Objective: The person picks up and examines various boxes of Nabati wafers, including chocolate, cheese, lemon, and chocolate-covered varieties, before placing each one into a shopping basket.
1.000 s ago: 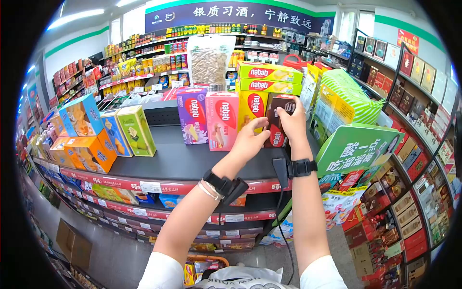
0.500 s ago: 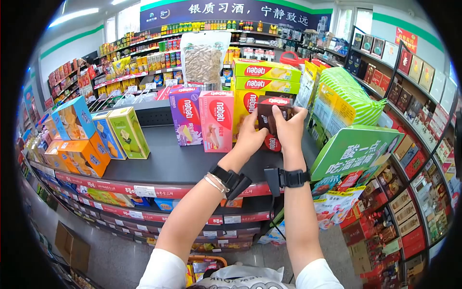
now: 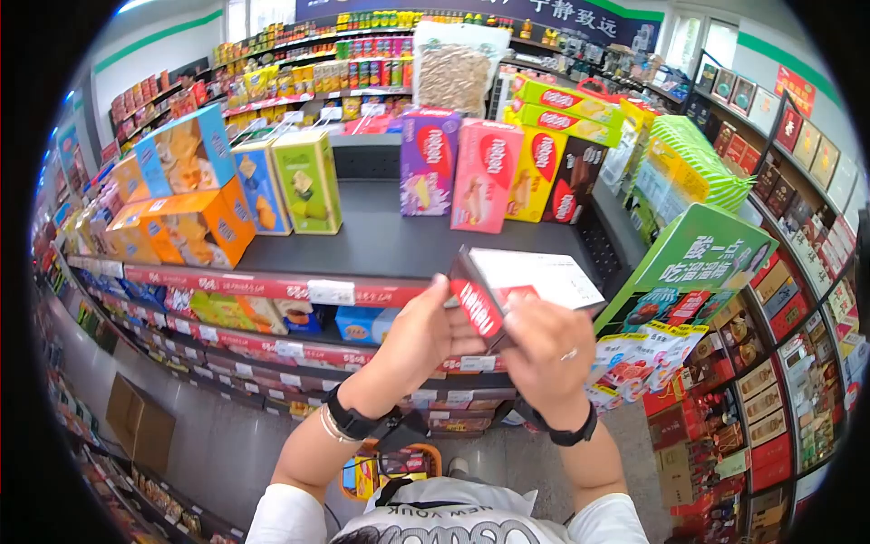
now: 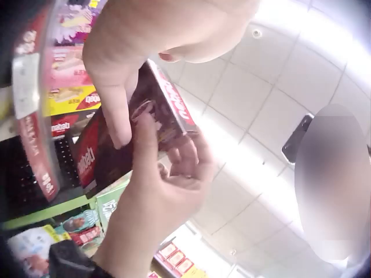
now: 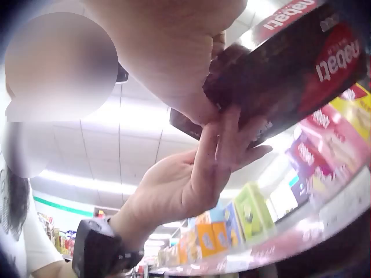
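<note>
Just in front of the shelf's front edge, both hands have a dark brown Nabati wafer box (image 3: 535, 281) between them. It is tilted, with a white printed panel facing up and a red logo end toward the left. My right hand (image 3: 548, 349) grips its near right part, thumb and curled fingers around it. Straight fingers of my left hand (image 5: 191, 174) lie along the box's dark underside, as the right wrist view shows. Behind, another dark Nabati box (image 3: 574, 181) stands on the shelf beside yellow (image 3: 536, 172), pink (image 3: 487, 177) and purple (image 3: 430, 163) ones.
Two yellow-green Nabati boxes (image 3: 571, 113) lie on top of the row. Orange (image 3: 199, 222), blue and green (image 3: 308, 181) boxes stand at the left. A green sign (image 3: 698, 249) borders the shelf's right end. Below, an orange basket (image 3: 435, 462) with packets sits by the person.
The brown wafer box has come off the shelf toward the person and turned white panel up. Both hands moved back with it. The head view has tilted down.
</note>
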Available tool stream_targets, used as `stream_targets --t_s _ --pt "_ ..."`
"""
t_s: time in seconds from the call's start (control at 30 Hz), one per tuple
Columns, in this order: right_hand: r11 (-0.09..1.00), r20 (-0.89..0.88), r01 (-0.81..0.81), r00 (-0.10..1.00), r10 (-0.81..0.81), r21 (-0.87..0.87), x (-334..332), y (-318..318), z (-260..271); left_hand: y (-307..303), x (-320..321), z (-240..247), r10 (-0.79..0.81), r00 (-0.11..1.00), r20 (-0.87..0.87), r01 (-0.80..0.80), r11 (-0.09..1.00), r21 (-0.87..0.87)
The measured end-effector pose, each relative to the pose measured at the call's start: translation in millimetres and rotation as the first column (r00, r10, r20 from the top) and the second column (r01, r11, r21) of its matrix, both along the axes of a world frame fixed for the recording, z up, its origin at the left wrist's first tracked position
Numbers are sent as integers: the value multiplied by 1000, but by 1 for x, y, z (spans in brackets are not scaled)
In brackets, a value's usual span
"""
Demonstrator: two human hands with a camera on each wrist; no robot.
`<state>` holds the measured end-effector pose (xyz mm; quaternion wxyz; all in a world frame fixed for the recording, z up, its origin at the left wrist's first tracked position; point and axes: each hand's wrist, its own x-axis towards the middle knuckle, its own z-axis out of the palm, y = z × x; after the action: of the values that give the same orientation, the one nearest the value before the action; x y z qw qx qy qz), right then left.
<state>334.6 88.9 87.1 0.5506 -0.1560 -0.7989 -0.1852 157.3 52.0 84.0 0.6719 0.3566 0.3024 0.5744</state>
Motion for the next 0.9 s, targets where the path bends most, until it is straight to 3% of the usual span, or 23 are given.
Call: stream_targets --t_s 0.03,0.1,0.17,0.23,0.3,0.33,0.43,0.57,0.63,0.67,0.77,0.8,0.9 --pt "999 105 -25 994 22 29 -4 -11 -13 -15 -14 -10 -61 997 49 60 998 23" --pt "998 172 -61 983 58 15 -18 -38 -38 -43 -26 -32 47 998 38 -42 993 -111" --pt "994 216 -110 970 113 -25 -31 -57 -58 -71 -33 -63 199 978 -70 -203 978 -54" --pt "979 268 -173 943 196 -107 -42 -72 -71 -92 -41 -78 255 966 42 -248 960 -133" --pt "961 337 -227 903 267 -156 -49 -84 -80 -113 -49 -90 345 938 41 -336 930 -146" --pt "966 451 -217 854 257 -140 -48 -84 -85 -123 -52 -90 394 919 26 -386 911 -146" --pt "928 394 -112 882 257 -355 -44 -94 -78 -151 -73 -97 489 872 -35 -490 866 -104" --pt "879 206 42 976 65 -475 -29 -80 -75 -182 -86 -91 521 852 -42 -523 852 -29" --pt "725 39 -40 995 92 -687 -25 -76 -84 -191 -85 -97 526 849 -35 -527 850 6" --pt "682 54 -80 983 173 -727 -21 -72 -91 -195 -86 -106 519 854 -14 -519 855 3" --pt "186 -248 -290 943 220 -939 -28 -88 -106 -207 -83 -114 513 857 -43 -514 858 -20" --pt "259 -238 -306 935 263 -916 -30 -89 -115 -211 -84 -116 506 861 -59 -507 862 -13" --pt "242 -230 -290 941 247 -926 -33 -100 -122 -221 -88 -120 500 861 -97 -504 863 -23"
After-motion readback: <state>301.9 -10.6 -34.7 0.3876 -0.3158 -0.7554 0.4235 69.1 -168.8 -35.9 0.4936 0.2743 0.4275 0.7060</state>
